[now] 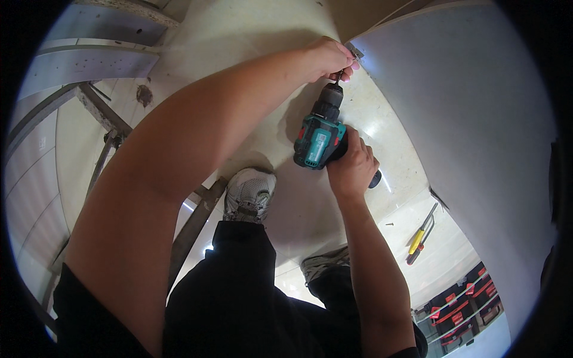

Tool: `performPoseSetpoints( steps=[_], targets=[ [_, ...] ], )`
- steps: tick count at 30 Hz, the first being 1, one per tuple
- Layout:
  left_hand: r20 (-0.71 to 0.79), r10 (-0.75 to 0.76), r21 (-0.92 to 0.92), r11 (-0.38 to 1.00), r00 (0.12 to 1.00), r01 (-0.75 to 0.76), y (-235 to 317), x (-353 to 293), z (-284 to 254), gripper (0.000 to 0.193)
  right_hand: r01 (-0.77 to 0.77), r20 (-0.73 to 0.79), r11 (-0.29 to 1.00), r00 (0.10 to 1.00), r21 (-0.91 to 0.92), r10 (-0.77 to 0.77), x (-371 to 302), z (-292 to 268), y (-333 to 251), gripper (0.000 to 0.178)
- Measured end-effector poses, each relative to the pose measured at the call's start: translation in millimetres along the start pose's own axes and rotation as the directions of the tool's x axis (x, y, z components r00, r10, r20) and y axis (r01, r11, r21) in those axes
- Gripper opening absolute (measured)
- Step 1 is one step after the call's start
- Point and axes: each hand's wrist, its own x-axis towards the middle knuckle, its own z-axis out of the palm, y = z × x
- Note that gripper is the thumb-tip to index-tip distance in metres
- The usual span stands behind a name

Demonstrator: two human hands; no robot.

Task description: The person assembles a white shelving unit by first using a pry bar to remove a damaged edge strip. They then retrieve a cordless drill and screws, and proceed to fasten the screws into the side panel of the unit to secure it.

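Note:
A green and black cordless drill (pixel 318 141) is gripped by my right hand (pixel 353 164), its fingers wrapped round the handle. The chuck points up and away, and a thin dark bit (pixel 339 77) reaches toward my left hand (pixel 332 58). My left fingers are bent together in a pinch at the bit's tip, beside a small metal fitting (pixel 356 51) on the edge of a large pale panel (pixel 465 95). What lies between those fingertips is too small and hidden to make out.
Two hand tools lie on the pale floor at right, one with a yellow handle (pixel 416 241), the other with a red and black handle (pixel 412 257). A small screw (pixel 390 224) is near them. Red and black boxes (pixel 456 313) fill the lower right. A metal frame (pixel 98 110) stands left.

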Motion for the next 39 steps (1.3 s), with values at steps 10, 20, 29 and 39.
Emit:
performPoseSetpoints(
  steps=[10, 20, 29, 39],
  targets=[
    [-0.045, -0.079, 0.028, 0.996, 0.996, 0.08, 7.4, -1.7, 5.2, 0.021, -0.03, 0.013, 1.0, 0.999, -0.005, 0.03, 3.2, -3.7, -0.4, 0.044],
    [-0.044, -0.147, -0.087, 0.986, 0.988, 0.143, 4.0, 9.4, 4.0, 0.017, -0.12, 0.036, 0.992, 0.992, 0.027, 0.119, -0.3, 2.9, -14.3, 0.046],
    [0.033, -0.189, -0.195, 0.962, 0.981, 0.192, 1.1, 7.4, 6.2, 0.019, -0.167, 0.028, 0.986, 0.986, 0.025, 0.166, -4.8, 4.5, -17.3, 0.045],
    [-0.102, 0.003, -0.06, 0.998, 0.995, -0.009, -25.6, -38.9, -10.2, 0.042, -0.123, -0.02, 0.991, 0.992, 0.042, 0.124, -6.3, 6.0, -13.7, 0.04]
  ],
)
